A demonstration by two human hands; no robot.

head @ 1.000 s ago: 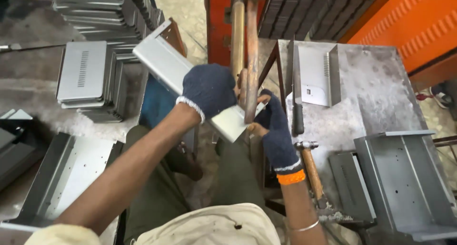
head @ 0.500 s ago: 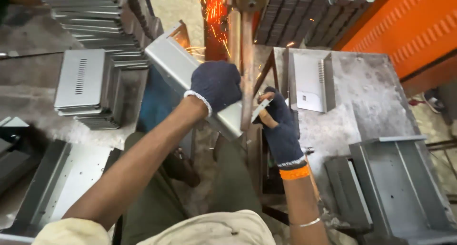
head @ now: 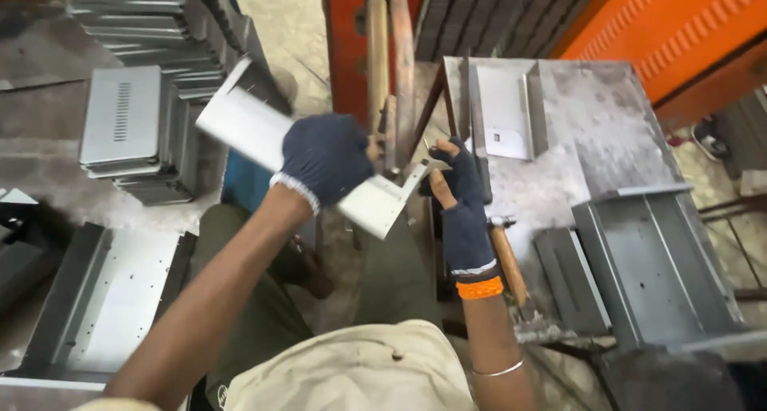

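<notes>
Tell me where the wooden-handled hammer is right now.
In the head view, the hammer lies on the metal table just right of the right hand, its handle running beside that forearm, left of the grey metal trays.

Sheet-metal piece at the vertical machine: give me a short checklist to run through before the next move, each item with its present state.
1. Left hand has a grip on the bent sheet-metal piece: ok, the gloved hand wraps over its middle.
2. Right hand on the piece: cannot tell; its bare fingertips sit at the folded end, contact unclear.
3. Both hands gloved: ok, dark gloves on both, though fingertips are exposed.
4. Piece seated against the vertical bars: cannot tell, the left hand hides the meeting point.
5. Hammer out of the way: ok, it lies on the steel table, beside the right wrist.
</notes>
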